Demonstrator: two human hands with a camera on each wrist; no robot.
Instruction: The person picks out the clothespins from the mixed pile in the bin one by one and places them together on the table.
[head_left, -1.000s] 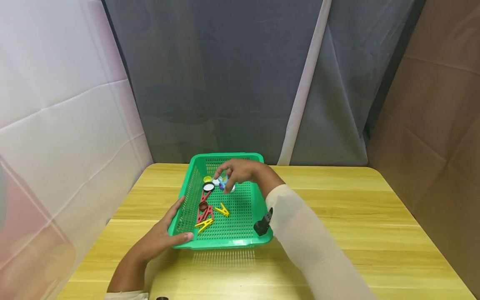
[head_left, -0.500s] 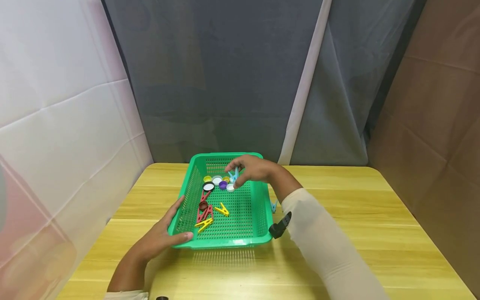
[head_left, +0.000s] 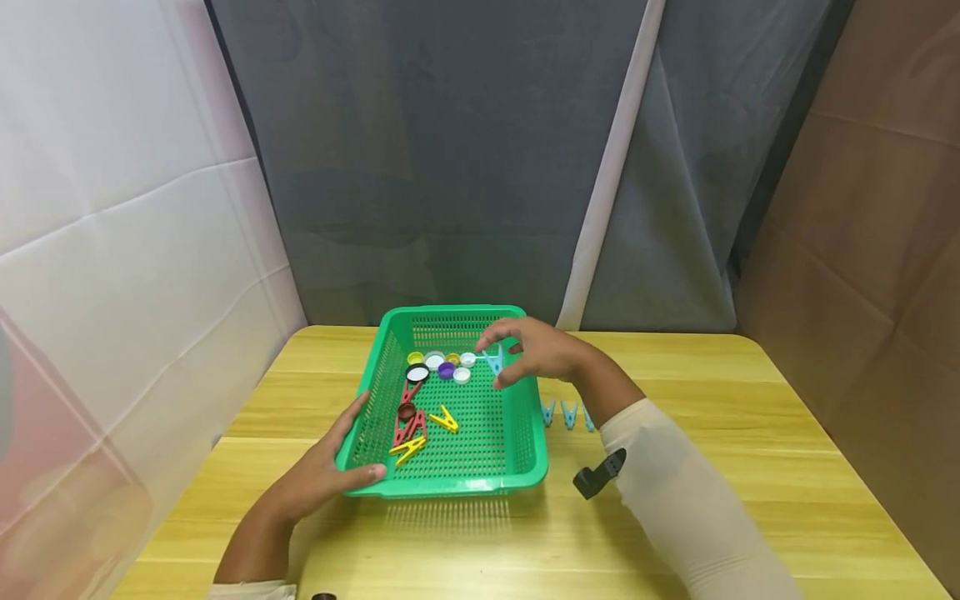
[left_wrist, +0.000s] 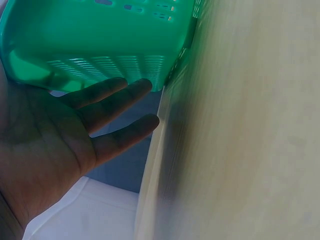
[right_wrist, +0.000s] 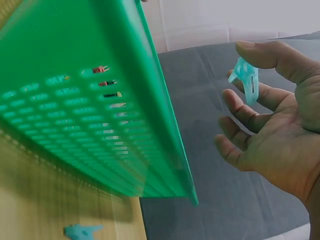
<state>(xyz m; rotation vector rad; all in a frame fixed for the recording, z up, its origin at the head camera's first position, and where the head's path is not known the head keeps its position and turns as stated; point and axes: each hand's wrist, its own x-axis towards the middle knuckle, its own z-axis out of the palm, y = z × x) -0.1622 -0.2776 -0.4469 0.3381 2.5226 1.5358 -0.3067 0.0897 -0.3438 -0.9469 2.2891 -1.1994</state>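
Over the basket's right side my right hand (head_left: 543,352) pinches a light blue clothespin (head_left: 494,361) between thumb and finger. The same clothespin (right_wrist: 246,80) shows in the right wrist view, beyond the basket's wall. At the near left corner of the green basket (head_left: 480,483), my left hand (head_left: 322,475) rests with its thumb on the rim. Straight, spread fingers (left_wrist: 120,140) show in the left wrist view. Inside lie yellow clothespins (head_left: 446,420), red clothespins (head_left: 417,425), a brown cap (head_left: 407,412), a purple cap (head_left: 446,371), a black-rimmed white cap (head_left: 417,374) and several other caps.
On the table (head_left: 697,433), right of the basket, a row of light blue clothespins (head_left: 569,415) lies partly behind the right forearm. A grey curtain (head_left: 450,167) hangs behind the table. A small dark object (head_left: 324,596) shows at the bottom edge.
My right hand has moved right with the light blue clothespin, from above the caps to near the right wall. Clothespins on the table have come into sight. The left hand stays put.
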